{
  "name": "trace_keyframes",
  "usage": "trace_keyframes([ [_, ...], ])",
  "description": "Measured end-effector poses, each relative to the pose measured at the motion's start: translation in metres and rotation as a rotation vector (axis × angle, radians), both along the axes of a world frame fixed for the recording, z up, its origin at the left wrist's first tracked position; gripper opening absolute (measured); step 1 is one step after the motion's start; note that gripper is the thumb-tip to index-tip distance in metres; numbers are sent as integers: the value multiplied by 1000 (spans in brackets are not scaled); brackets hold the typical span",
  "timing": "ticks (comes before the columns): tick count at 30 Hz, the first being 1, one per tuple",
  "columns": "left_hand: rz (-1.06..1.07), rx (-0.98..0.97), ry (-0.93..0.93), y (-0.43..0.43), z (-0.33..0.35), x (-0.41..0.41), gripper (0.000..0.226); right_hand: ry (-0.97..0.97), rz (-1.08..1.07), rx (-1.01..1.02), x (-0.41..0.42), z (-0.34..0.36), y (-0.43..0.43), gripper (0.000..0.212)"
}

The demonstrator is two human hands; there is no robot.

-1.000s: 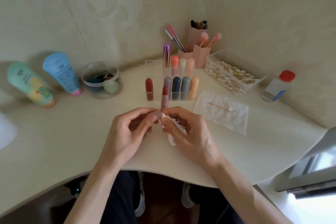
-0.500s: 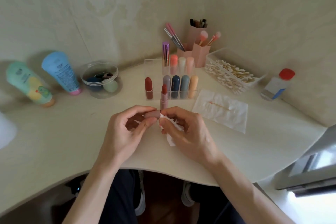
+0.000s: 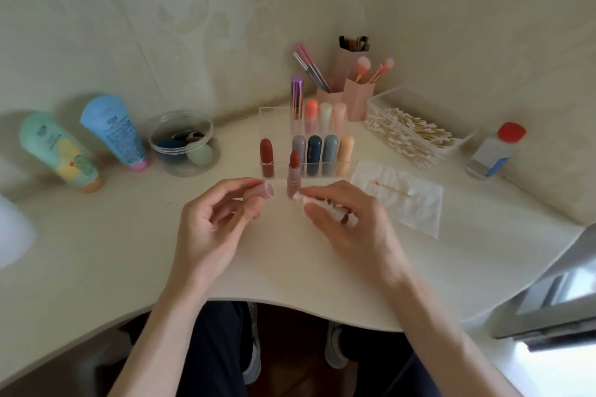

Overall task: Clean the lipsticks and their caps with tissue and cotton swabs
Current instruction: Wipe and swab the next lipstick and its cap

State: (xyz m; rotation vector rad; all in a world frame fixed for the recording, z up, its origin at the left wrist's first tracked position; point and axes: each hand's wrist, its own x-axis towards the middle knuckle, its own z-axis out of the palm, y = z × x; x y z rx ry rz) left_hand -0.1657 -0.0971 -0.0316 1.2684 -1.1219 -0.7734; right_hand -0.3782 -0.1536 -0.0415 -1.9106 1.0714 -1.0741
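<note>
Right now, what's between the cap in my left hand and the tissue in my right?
In the head view, the uncapped lipstick stands upright on the desk between the cap and the tissue, close to the tissue's tip.

The left grip (image 3: 209, 229) pinches a pink cap (image 3: 269, 192); the right grip (image 3: 354, 229) holds crumpled tissue (image 3: 335, 211), perhaps touching the open lipstick (image 3: 293, 177) at its eleven o'clock.

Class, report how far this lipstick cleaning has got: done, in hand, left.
Done: a red-tipped cotton swab lies on the flat tissue, so some swabbing looks done. In hand: the left hand holds a pink cap, the right hand a crumpled tissue; the uncapped lipstick stands just beyond. Left: capped lipsticks in the organizer; whether cleaned, I cannot tell.
</note>
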Motion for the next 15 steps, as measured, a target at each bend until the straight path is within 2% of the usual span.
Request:
trace_keyframes([
  [3, 66, -20, -200, -1, -1, 5, 18, 215, 23, -127, 4, -7, 1, 32],
  [5, 105, -8, -344, -2, -4, 7, 16, 271, 37, -155, 7, -8, 2, 36],
  [8, 173, 39, -471, -2, -8, 11, 16, 228, 2, -175, 8, -4, 2, 32],
  [11, 242, 22, -643, -4, -11, 15, 20, 105, -136, -187, 5, 1, 0, 15],
  [15, 306, 56, -777, -8, -13, 14, 21, 35, -249, -44, -1, 1, -3, 21],
])
